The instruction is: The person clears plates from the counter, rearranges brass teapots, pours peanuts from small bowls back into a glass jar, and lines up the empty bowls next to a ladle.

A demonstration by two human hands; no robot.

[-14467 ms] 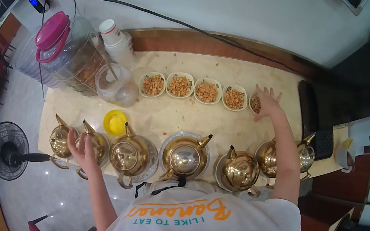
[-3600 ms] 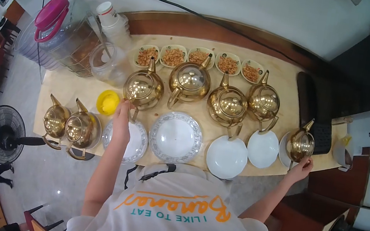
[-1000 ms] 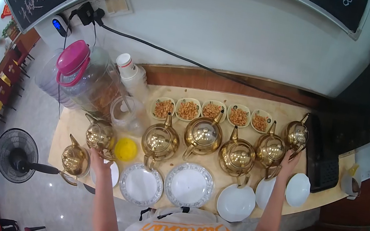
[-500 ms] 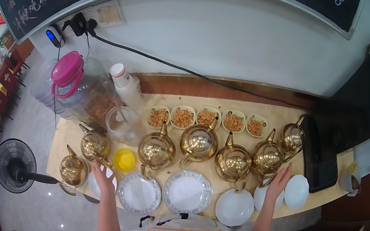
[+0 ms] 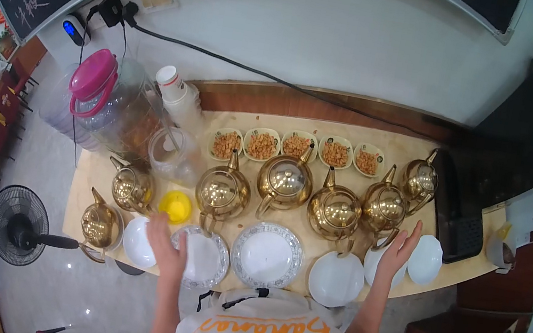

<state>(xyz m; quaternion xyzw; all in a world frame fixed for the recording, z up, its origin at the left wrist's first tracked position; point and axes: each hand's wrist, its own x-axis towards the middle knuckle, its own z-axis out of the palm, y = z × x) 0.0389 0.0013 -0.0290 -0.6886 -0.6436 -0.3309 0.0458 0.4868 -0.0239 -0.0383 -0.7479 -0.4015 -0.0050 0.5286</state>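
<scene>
My left hand [image 5: 166, 246] is open above the gap between a small white plate [image 5: 140, 243] and a patterned plate [image 5: 200, 258]. My right hand [image 5: 398, 253] is also open, holding nothing, over a white plate [image 5: 373, 263] near a gold teapot [image 5: 385, 206]. Several gold teapots stand in a row behind the plates, including a large one [image 5: 285, 181]. At the left end, one gold teapot [image 5: 100, 222] rests on a plate, and another [image 5: 132, 188] stands behind it. Beyond the teapots sit several small dishes of nuts [image 5: 261, 144].
A yellow bowl [image 5: 176, 206] sits on the table [image 5: 383, 144]. At the back left are a large jar with a pink lid [image 5: 94, 75], stacked cups [image 5: 179, 97] and a clear container [image 5: 173, 155]. A black tray [image 5: 456, 219] lies right. A fan [image 5: 18, 224] stands left.
Both hands have let go of the end teapots, which now stand behind their plates. My left hand has since moved right, toward the patterned plate. My right hand stays raised near the plates.
</scene>
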